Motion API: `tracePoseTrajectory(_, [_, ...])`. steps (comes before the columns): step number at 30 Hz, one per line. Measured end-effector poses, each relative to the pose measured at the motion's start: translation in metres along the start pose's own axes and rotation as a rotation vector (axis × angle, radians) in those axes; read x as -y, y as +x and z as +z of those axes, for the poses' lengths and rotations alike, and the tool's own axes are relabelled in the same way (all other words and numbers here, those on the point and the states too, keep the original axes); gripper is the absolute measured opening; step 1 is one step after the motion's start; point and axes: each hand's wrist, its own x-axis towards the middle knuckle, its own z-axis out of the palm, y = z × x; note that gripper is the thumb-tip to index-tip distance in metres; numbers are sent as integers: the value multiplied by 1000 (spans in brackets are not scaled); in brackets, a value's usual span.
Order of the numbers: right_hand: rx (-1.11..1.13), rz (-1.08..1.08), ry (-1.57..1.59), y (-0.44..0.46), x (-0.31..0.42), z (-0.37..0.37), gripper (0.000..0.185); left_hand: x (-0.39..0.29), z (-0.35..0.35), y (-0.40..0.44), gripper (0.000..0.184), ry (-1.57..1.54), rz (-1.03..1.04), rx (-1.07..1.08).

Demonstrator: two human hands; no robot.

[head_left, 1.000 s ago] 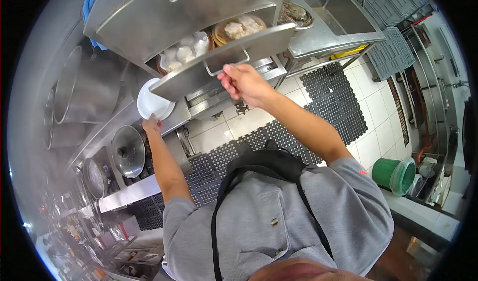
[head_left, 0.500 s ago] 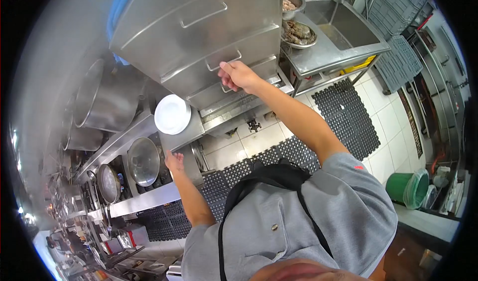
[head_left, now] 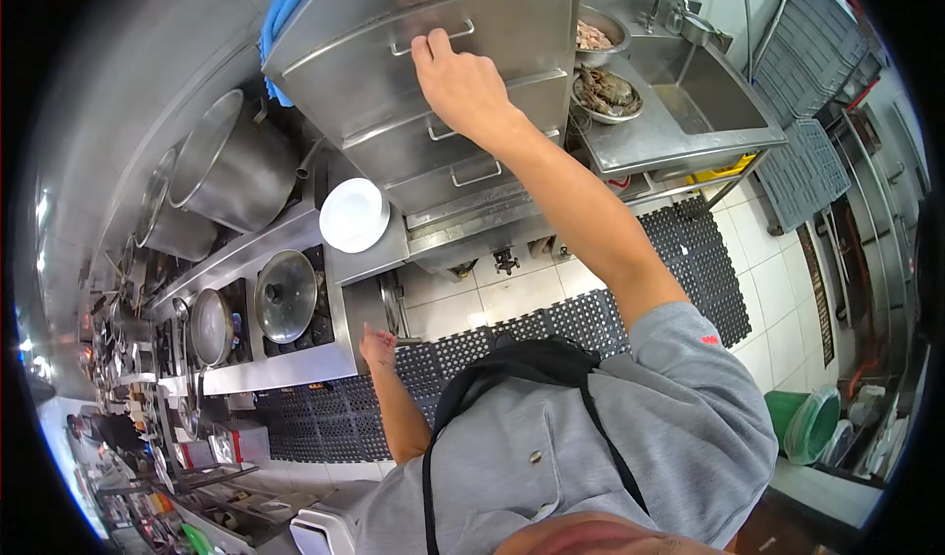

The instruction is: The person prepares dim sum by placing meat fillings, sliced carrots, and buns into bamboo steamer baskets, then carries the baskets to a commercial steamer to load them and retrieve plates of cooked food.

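Note:
My right hand is at the wire handle of an upper drawer on the steel cabinet, its fingers bent over the bar. All the drawers stand closed, and two lower handles show beneath my wrist. Down by the counter's front edge, my left hand hangs free with its fingers apart, touching nothing. White plates sit on the steel counter beside the cabinet, above my left hand.
Large steel pots and a lidded pan stand at the left. At the right are a sink, a bowl of seafood and a green bin. Black mats cover part of the floor.
The opened drawer with white food inside has been shut. My right hand has risen to a higher handle. My left hand has let go of the plates and drawn back toward me.

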Motion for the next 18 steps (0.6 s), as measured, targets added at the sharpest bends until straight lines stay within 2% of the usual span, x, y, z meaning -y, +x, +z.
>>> tracePoseTrajectory(7, [-103, -77, -83, -4, -1, -2, 39, 46, -33, -20, 33, -68, -47, 69])
tracePoseTrajectory(9, [-108, -81, -83, -6, 0, -4, 40, 52, -37, -25, 32, 25, -126, -28])
tracePoseTrajectory(18, [19, -60, -107, -16, 6, -24, 52, 79, -35, -34, 35, -63, -140, -56])
